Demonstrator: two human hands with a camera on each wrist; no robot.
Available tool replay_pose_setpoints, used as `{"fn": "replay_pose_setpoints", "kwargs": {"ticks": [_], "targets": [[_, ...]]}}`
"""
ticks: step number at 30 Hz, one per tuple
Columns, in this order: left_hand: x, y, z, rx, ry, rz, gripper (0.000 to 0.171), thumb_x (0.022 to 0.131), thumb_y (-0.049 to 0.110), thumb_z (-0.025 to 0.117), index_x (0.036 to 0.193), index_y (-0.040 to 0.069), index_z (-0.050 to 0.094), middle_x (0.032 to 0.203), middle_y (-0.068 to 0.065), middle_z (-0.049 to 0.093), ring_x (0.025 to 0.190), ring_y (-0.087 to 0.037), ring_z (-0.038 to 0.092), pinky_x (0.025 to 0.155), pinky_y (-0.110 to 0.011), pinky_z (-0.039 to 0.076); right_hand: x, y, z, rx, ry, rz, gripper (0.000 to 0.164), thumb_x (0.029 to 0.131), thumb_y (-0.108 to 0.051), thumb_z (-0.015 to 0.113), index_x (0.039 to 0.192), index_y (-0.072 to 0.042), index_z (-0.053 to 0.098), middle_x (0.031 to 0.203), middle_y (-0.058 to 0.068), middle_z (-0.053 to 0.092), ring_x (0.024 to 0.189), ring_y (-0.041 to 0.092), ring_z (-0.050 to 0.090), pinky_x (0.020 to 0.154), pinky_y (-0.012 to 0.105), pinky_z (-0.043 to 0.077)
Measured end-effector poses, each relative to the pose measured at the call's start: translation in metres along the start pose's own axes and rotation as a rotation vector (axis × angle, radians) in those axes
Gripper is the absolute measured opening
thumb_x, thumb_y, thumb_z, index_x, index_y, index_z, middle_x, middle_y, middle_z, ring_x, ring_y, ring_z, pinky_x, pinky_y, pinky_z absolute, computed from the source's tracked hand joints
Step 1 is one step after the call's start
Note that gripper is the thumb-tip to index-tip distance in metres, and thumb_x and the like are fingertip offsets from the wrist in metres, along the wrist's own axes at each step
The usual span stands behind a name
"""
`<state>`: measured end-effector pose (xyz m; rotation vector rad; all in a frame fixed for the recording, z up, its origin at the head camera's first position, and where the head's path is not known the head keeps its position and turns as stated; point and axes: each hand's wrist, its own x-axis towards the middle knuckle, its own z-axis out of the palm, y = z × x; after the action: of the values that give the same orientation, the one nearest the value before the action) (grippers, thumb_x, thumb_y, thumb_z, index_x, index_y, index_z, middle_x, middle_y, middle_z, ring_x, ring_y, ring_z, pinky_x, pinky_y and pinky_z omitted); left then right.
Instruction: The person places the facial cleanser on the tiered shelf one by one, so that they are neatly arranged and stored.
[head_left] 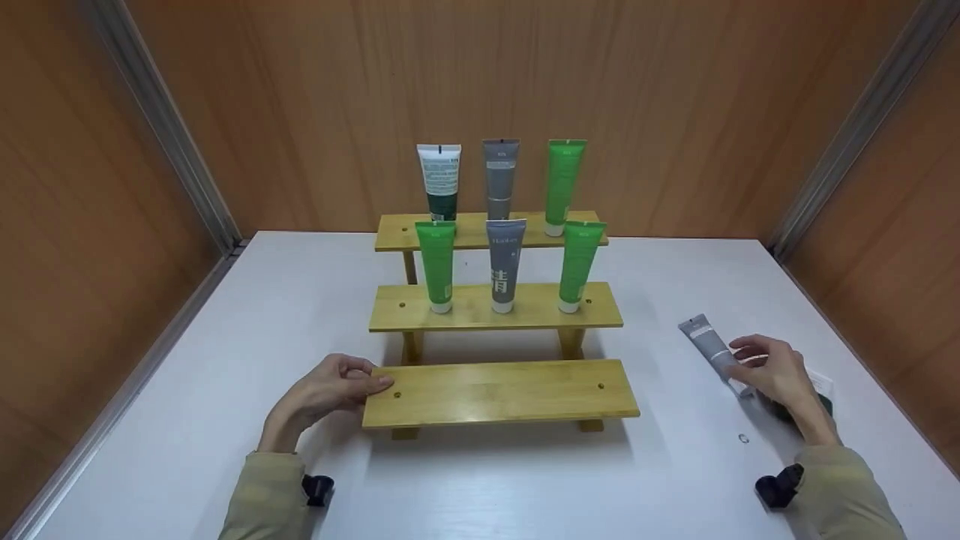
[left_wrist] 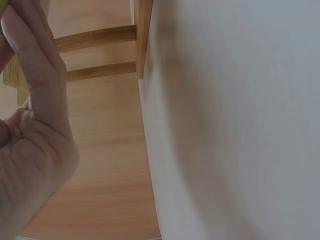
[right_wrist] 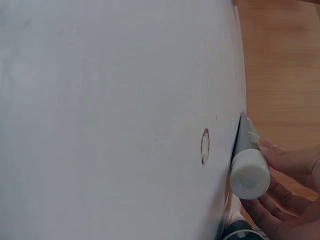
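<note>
My left hand [head_left: 330, 390] pinches the left end of the lowest step of a wooden display stand [head_left: 499, 394], thumb on top. In the left wrist view, the fingers of the left hand [left_wrist: 40, 100] reach to the stand's edge. Over a grey tube [head_left: 706, 341] lying on the table at right is my right hand [head_left: 776, 375]. Its thumb is at the tube and its loosely bent fingers are beside it; firm contact is unclear. The right wrist view shows the tube's white cap [right_wrist: 250, 175] between thumb and fingers. Partly hidden behind this hand lies a dark green and white tube [head_left: 825, 397].
Upright on the middle step are two green tubes [head_left: 436, 262] and a grey tube [head_left: 504, 262]. The top step bears a white and dark green tube [head_left: 440, 176], a grey tube [head_left: 500, 176] and a green tube [head_left: 564, 184]. Wooden walls [head_left: 495, 75] enclose the white table [head_left: 300, 285].
</note>
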<state>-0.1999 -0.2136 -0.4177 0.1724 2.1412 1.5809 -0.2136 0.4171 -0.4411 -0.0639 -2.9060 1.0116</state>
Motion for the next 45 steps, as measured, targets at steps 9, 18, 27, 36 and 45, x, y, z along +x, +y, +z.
{"fn": "replay_pose_setpoints", "kwargs": {"ticks": [9,18,27,36,45], "targets": [[0.001,-0.001,0.0,-0.006,-0.006,-0.001,0.028,0.092,0.027,0.074,0.101,0.001,0.067,0.082,0.003,0.077,0.075,-0.011,0.072,0.069,-0.028,0.06,0.001,0.0,-0.002,-0.002,-0.115,0.084,0.061,0.092,-0.021,0.072,0.139,0.008,0.047,0.128,0.039,0.057,0.107,0.044,0.063,0.074,0.033,0.05],[0.001,-0.001,0.0,-0.012,-0.01,0.006,0.024,0.092,0.026,0.074,0.098,0.004,0.067,0.079,0.005,0.076,0.072,-0.009,0.071,0.068,-0.027,0.059,0.0,-0.001,0.003,0.027,-0.066,0.073,0.058,0.092,-0.019,0.072,0.138,0.008,0.05,0.125,0.038,0.059,0.107,0.043,0.064,0.076,0.035,0.052],[0.0,-0.001,0.001,-0.022,-0.011,0.012,0.024,0.092,0.025,0.074,0.099,0.003,0.067,0.077,0.006,0.074,0.07,-0.008,0.069,0.067,-0.027,0.058,-0.006,-0.01,0.006,0.085,-0.058,0.052,0.058,0.093,-0.016,0.071,0.14,0.008,0.048,0.131,0.036,0.057,0.115,0.042,0.061,0.083,0.03,0.05],[0.0,-0.001,0.001,-0.032,-0.013,0.014,0.024,0.092,0.025,0.074,0.098,0.003,0.066,0.079,0.005,0.075,0.071,-0.008,0.07,0.067,-0.026,0.059,-0.013,-0.028,0.005,0.144,-0.056,0.015,0.056,0.096,-0.013,0.068,0.144,0.007,0.046,0.134,0.032,0.056,0.111,0.025,0.06,0.084,0.017,0.043],[0.0,-0.002,0.001,-0.026,-0.007,0.017,0.023,0.091,0.024,0.074,0.097,0.004,0.065,0.077,0.006,0.074,0.072,-0.008,0.07,0.067,-0.026,0.058,-0.021,-0.045,0.006,0.263,-0.062,-0.028,0.055,0.098,-0.005,0.061,0.146,0.011,0.041,0.139,0.032,0.049,0.102,0.003,0.052,0.083,0.006,0.043]]}}
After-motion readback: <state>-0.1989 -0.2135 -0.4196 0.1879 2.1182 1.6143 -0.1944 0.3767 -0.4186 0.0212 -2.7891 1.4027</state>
